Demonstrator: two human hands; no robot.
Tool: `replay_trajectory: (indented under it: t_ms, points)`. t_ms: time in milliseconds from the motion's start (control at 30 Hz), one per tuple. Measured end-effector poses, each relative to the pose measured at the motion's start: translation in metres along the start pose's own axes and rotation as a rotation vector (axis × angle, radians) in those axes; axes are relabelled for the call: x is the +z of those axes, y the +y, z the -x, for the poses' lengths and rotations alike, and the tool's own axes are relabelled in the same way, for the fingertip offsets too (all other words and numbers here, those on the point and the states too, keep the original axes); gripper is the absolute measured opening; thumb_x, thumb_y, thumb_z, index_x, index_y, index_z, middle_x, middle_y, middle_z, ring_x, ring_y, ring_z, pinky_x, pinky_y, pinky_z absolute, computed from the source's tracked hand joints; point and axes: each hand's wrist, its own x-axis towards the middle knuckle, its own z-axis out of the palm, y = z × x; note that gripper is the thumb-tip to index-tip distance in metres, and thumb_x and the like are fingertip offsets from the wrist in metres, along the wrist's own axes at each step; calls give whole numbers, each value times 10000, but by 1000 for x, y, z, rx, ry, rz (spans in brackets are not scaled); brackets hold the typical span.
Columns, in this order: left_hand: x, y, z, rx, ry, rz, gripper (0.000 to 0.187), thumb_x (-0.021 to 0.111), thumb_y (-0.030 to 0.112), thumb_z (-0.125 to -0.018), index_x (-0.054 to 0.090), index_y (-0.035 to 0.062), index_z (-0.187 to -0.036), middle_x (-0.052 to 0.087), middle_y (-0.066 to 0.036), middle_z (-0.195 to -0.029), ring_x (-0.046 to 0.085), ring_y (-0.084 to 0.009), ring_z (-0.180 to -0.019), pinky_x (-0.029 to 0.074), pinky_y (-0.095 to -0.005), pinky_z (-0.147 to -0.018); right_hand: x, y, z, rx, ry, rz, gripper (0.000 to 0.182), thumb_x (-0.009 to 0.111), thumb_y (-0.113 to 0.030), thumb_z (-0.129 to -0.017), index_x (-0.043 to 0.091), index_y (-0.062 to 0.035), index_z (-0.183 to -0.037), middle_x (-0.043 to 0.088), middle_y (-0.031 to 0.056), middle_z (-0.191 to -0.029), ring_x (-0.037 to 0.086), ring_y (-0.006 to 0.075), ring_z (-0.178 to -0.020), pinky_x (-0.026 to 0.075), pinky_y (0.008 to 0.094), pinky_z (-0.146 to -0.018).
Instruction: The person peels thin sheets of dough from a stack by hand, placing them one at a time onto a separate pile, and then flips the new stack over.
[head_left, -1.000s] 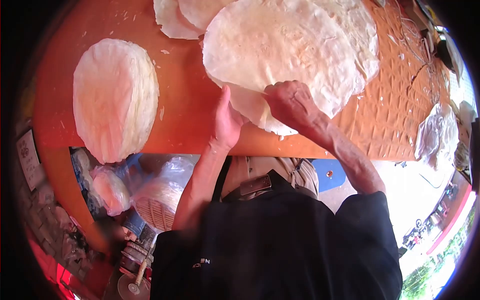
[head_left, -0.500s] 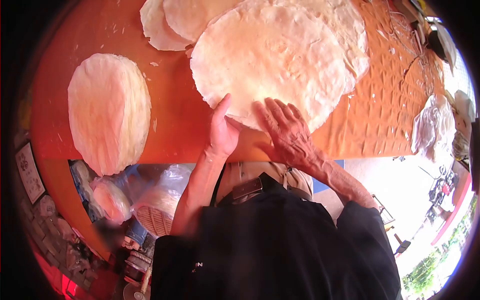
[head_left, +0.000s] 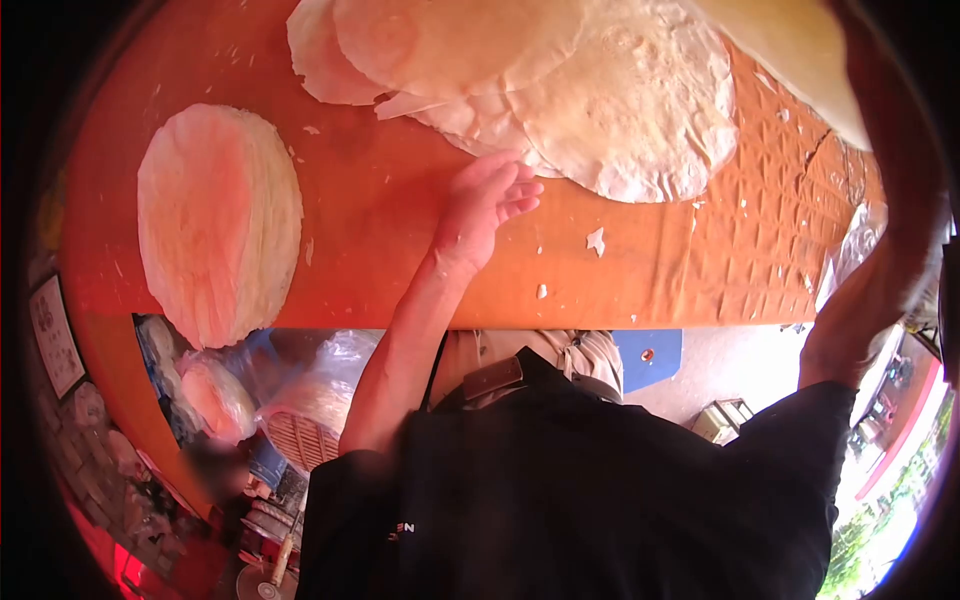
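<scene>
Tall oval stack of thin cream sheets [head_left: 215,225] left of the landmark, a loose pile of broad, round cream sheets [head_left: 640,110]; stack's long axis runs away from the body. Left hand [head_left: 490,205] at the pile's near edge, the closer hand; fingers loosely parted, half curled, nothing held; contact unclear. Pile lies just beyond them, spread sideways. Right of pile, a smooth yellowish round sheet [head_left: 790,50], seemingly raised, beside the bare right forearm [head_left: 865,290]; right hand out of view, grip cannot be told. Orange-brown tabletop [head_left: 380,240]: smooth left of pile, white flakes [head_left: 596,241] on its near side, ridged to its right. Room: blue panel [head_left: 645,360] nearer than the pile, below the tabletop edge.
</scene>
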Motion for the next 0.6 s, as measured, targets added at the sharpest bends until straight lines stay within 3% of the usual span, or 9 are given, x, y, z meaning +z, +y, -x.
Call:
replay_trajectory:
  t_ms: [67, 133, 167, 233, 333, 400, 500, 567, 600]
  points:
    - [9, 7, -5, 35, 13, -16, 345, 535, 170, -970, 499, -21, -1254, 629, -148, -1083, 652, -259, -975, 542, -359, -850, 18, 7, 20, -132, -186, 2, 289, 512, -102, -890, 663, -107, -1135, 693, 169, -941, 687, 288, -822, 539, 349, -709]
    - [8, 17, -12, 120, 86, -35, 326, 546, 134, -959, 490, -34, -1232, 618, -155, -1088, 650, -262, -970, 555, -362, -851, 76, -6, 57, -21, -323, -118, 131, 520, -38, -813, 642, -84, -807, 629, 157, -698, 630, 335, -605, 486, 424, -521]
    - [1, 20, -20, 156, 134, -9, 314, 549, 126, -955, 491, -37, -1218, 616, -155, -1087, 649, -264, -974, 557, -365, -856, 102, 0, 74, 22, -529, -32, 127, 516, -34, -800, 635, -78, -791, 623, 178, -714, 635, 361, -652, 493, 448, -559]
    - [-8, 32, -33, 176, 223, 96, 257, 558, 99, -945, 501, -39, -1154, 606, -163, -1084, 641, -279, -999, 563, -371, -869, 135, 13, 100, 162, -724, -114, 84, 545, -45, -775, 626, -55, -794, 630, 205, -751, 621, 407, -743, 493, 497, -648]
    - [-15, 41, -51, 186, 171, 177, 210, 554, 98, -947, 511, -32, -1105, 600, -168, -1080, 627, -298, -1040, 563, -376, -886, 155, 67, 89, -141, -544, -156, 99, 523, -65, -849, 621, -74, -846, 631, 178, -765, 622, 379, -711, 484, 475, -633]
    - [-14, 36, -61, 195, 143, 309, 189, 598, 87, -921, 523, -25, -1054, 594, -166, -1062, 608, -322, -1066, 553, -395, -933, 114, 77, 29, -26, -551, 79, 153, 540, -85, -864, 669, -109, -942, 671, 149, -863, 652, 353, -768, 515, 438, -665]
    - [-6, 31, -67, 194, 149, 453, 217, 653, 86, -889, 540, -12, -1047, 592, -163, -1042, 602, -337, -1071, 545, -412, -958, 64, 34, 2, -53, -245, 107, 204, 548, -108, -872, 683, -159, -1017, 678, 141, -918, 662, 335, -785, 525, 411, -666]
    - [2, 34, -67, 232, 134, 508, 239, 600, 90, -920, 500, -29, -1102, 544, -168, -1092, 584, -328, -1061, 532, -413, -949, 48, 12, -7, -75, -36, 121, 244, 554, -123, -877, 692, -192, -1067, 682, 135, -954, 669, 324, -797, 532, 393, -667]
    - [4, 36, -68, 252, 126, 535, 251, 574, 92, -935, 480, -38, -1129, 520, -170, -1117, 574, -323, -1056, 526, -414, -944, 66, 5, 8, -44, -156, 51, 256, 541, -98, -856, 696, -188, -1040, 672, 150, -896, 663, 334, -767, 527, 411, -653]
